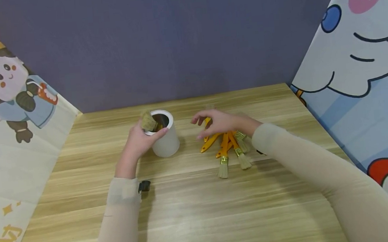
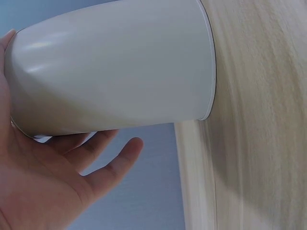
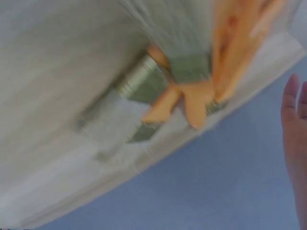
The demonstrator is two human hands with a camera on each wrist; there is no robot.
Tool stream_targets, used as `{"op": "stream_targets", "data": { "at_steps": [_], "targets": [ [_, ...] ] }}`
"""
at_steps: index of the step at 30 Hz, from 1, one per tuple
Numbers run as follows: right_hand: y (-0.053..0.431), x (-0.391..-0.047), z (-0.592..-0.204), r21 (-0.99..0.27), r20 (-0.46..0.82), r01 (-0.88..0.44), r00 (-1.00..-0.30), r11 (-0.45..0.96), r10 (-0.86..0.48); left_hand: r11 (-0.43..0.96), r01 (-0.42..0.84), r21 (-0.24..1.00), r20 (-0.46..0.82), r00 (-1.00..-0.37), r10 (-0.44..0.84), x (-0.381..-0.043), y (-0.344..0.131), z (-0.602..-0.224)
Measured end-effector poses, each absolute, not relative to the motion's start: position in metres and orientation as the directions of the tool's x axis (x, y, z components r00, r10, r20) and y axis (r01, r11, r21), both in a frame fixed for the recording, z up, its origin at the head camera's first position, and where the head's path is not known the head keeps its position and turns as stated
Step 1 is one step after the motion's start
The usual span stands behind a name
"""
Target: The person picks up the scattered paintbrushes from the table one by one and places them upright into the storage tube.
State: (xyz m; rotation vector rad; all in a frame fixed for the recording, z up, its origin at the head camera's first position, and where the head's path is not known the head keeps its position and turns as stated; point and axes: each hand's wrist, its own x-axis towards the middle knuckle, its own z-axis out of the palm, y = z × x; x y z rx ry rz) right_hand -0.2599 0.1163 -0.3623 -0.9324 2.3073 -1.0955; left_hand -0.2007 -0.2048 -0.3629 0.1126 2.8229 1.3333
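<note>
My left hand [image 1: 140,140] holds a white cylindrical can [image 1: 166,141] at its top, thumb lying across the near rim. In the left wrist view the can's smooth side [image 2: 115,67] fills the upper part, and some fingers reach behind it. A paintbrush's bristles [image 1: 149,121] poke out over the can's left rim, and something orange shows inside. To the right, my right hand [image 1: 219,122] hovers over a loose pile of paintbrushes [image 1: 224,145] with orange handles and pale bristles. Its fingers are loosely bent with nothing between them. The right wrist view shows the brushes [image 3: 192,67] blurred.
A wood-grain table [image 1: 194,212] carries everything. Behind it rises a plain dark blue-grey panel [image 1: 174,42]. Cartoon-printed sheets stand along the left side [image 1: 8,150] and the right side [image 1: 376,84]. A small black piece [image 1: 144,185] is at the left wrist.
</note>
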Motion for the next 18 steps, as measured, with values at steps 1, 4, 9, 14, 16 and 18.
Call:
{"op": "stream_targets", "data": {
  "at_steps": [1, 4, 9, 14, 16, 18],
  "targets": [
    [0.117, -0.257, -0.365, -0.793, -0.098, -0.386, -0.682, 0.471, -0.725, 0.631, 0.058, 0.774, 0.014, -0.997, 0.074, -0.2, -0.205, -0.363],
    [0.118, -0.251, -0.376, -0.782, -0.134, -0.383, -0.668, 0.492, -0.732, 0.627, 0.058, 0.777, 0.016, -0.997, 0.072, -0.201, -0.205, -0.363],
    [0.122, -0.244, -0.39, -0.754, -0.186, -0.391, -0.644, 0.528, -0.742, 0.629, 0.058, 0.775, 0.02, -0.997, 0.068, -0.201, -0.204, -0.364],
    [0.128, -0.241, -0.401, -0.713, -0.223, -0.42, -0.623, 0.562, -0.75, 0.631, 0.055, 0.773, 0.016, -0.998, 0.067, -0.201, -0.204, -0.364],
    [0.129, -0.239, -0.403, -0.708, -0.229, -0.431, -0.609, 0.559, -0.76, 0.634, 0.055, 0.771, 0.014, -0.998, 0.069, -0.201, -0.205, -0.364],
    [0.131, -0.238, -0.406, -0.698, -0.222, -0.457, -0.593, 0.551, -0.774, 0.637, 0.059, 0.768, 0.014, -0.997, 0.075, -0.2, -0.205, -0.363]
  ]
}}
